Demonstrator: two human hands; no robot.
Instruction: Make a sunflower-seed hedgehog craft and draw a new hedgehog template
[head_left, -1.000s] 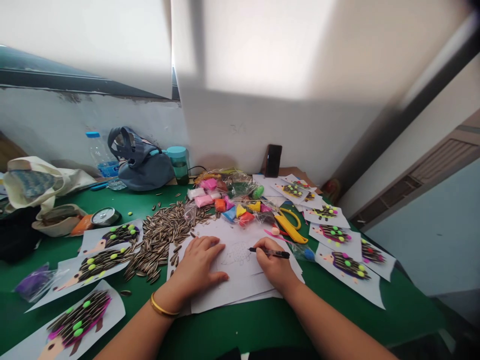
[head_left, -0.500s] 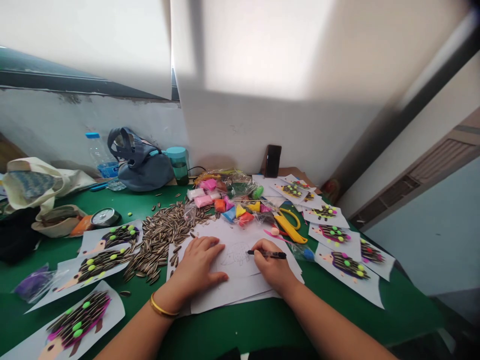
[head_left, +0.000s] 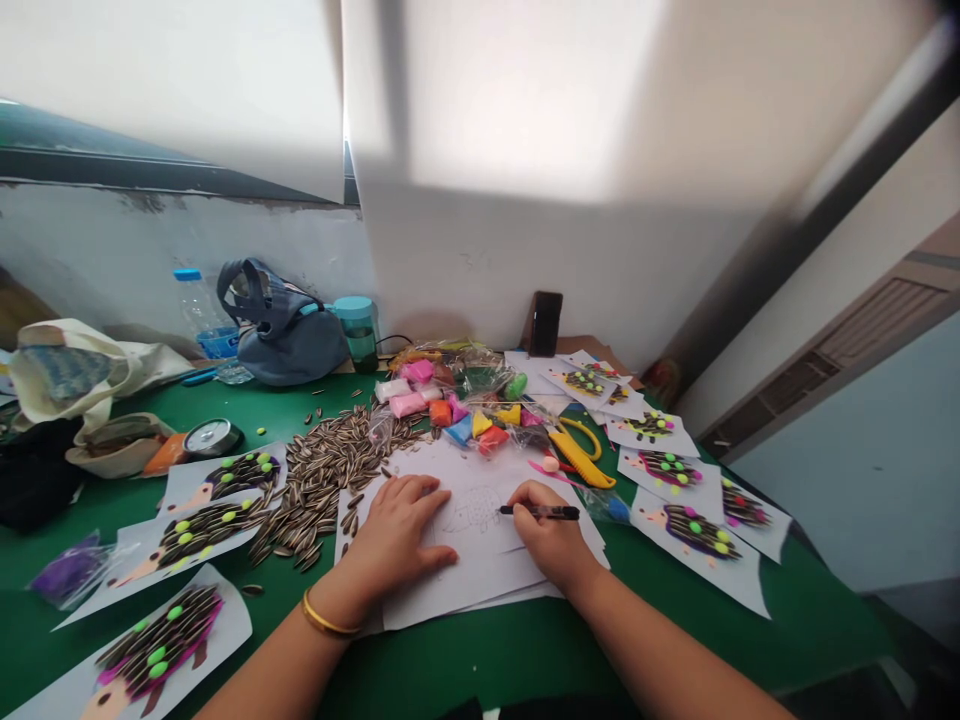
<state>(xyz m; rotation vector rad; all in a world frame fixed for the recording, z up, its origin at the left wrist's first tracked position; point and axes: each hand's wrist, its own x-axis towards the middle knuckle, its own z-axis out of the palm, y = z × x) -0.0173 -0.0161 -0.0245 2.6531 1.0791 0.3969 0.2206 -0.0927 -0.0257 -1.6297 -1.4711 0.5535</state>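
My left hand [head_left: 401, 535] lies flat on a stack of white paper [head_left: 465, 585], fingers spread, with a gold bangle at the wrist. In my right hand [head_left: 551, 535] a black pen [head_left: 555, 512] is gripped, its tip at the right end of a faint hedgehog outline [head_left: 474, 512] on the top sheet. A heap of striped sunflower seeds [head_left: 337, 465] lies just left of the paper, some of them on its edge. Beyond the paper sit small bags of coloured clay [head_left: 450, 410].
Yellow-handled scissors [head_left: 581, 455] lie right of the clay. Finished hedgehog cards [head_left: 694, 535] line the right side, and others [head_left: 172, 640] the left. At the back stand a phone [head_left: 546, 322], a blue bag [head_left: 289, 340], a teal-lidded cup [head_left: 356, 335] and a water bottle [head_left: 206, 320].
The pen and my right hand have shifted slightly to the right along the drawing. My left hand stays in place on the paper.
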